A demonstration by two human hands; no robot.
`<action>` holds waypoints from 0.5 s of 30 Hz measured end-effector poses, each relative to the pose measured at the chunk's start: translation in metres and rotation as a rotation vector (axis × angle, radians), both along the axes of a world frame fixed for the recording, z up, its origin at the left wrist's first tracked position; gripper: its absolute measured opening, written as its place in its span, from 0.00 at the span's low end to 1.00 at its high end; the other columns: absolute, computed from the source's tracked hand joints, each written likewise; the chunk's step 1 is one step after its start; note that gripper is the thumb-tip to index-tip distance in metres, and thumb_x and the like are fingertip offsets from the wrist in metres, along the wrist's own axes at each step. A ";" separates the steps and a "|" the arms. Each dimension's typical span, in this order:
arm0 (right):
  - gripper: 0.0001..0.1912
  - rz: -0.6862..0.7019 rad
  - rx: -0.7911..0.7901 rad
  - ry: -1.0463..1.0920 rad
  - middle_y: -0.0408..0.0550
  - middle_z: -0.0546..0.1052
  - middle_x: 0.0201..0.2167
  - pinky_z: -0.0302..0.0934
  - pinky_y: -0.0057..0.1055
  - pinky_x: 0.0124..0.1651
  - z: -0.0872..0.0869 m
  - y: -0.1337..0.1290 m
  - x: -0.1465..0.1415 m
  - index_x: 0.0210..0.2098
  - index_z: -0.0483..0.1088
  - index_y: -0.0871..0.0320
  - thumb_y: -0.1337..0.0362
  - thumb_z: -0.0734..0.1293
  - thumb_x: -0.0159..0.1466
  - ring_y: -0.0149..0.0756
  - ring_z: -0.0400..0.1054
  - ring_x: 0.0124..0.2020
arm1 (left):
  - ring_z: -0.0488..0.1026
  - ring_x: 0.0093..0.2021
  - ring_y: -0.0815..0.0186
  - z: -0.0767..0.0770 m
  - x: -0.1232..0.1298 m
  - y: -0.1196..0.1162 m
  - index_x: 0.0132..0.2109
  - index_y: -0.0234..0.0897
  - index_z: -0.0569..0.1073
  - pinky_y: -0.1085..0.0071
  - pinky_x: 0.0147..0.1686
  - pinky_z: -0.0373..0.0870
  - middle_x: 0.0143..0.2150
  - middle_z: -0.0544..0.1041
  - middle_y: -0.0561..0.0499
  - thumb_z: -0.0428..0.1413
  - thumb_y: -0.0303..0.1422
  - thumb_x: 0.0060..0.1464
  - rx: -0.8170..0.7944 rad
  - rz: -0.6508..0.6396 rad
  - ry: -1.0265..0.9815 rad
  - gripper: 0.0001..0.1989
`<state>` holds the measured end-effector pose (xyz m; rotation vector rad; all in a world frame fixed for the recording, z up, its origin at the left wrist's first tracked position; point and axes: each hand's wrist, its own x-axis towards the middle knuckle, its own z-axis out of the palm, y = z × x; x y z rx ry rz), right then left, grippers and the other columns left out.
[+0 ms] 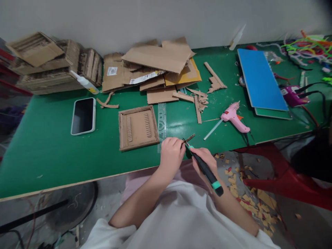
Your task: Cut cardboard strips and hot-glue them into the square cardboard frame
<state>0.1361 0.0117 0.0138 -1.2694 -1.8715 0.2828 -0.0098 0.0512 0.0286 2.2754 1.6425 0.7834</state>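
Observation:
My right hand [206,160] is closed around a cutting tool with a black and green handle [204,169], like a pair of pliers or nippers. Its dark tip meets a small corrugated cardboard strip [191,137], which sticks out past the fingers of my left hand [171,150]. That hand pinches the strip near the table's front edge. Left of it lies a shallow square cardboard tray [138,147] with two ridged strips stuck inside. A clear plastic ruler [162,119] lies along the tray's right side.
A pink glue gun [234,119] with its glue stick lies to the right, near a blue board [261,79]. Cardboard pieces [158,58] and stacked cardboard trays [59,65] line the back. A phone [83,116] lies at the left. A red stool [280,174] stands below right.

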 end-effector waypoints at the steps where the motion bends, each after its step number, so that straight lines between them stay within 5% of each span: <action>1: 0.18 -0.006 0.025 -0.007 0.46 0.74 0.31 0.65 0.34 0.37 -0.001 0.000 0.000 0.47 0.66 0.51 0.70 0.61 0.57 0.34 0.68 0.32 | 0.65 0.35 0.63 0.000 0.000 0.000 0.32 0.36 0.71 0.66 0.37 0.60 0.30 0.72 0.49 0.50 0.30 0.55 0.000 0.002 -0.001 0.06; 15: 0.15 -0.044 -0.023 -0.054 0.45 0.74 0.29 0.63 0.33 0.39 0.012 -0.003 -0.002 0.43 0.69 0.53 0.71 0.62 0.56 0.34 0.68 0.32 | 0.65 0.36 0.63 -0.002 0.000 0.000 0.32 0.36 0.71 0.66 0.38 0.60 0.31 0.73 0.50 0.51 0.30 0.55 0.019 -0.002 -0.008 0.06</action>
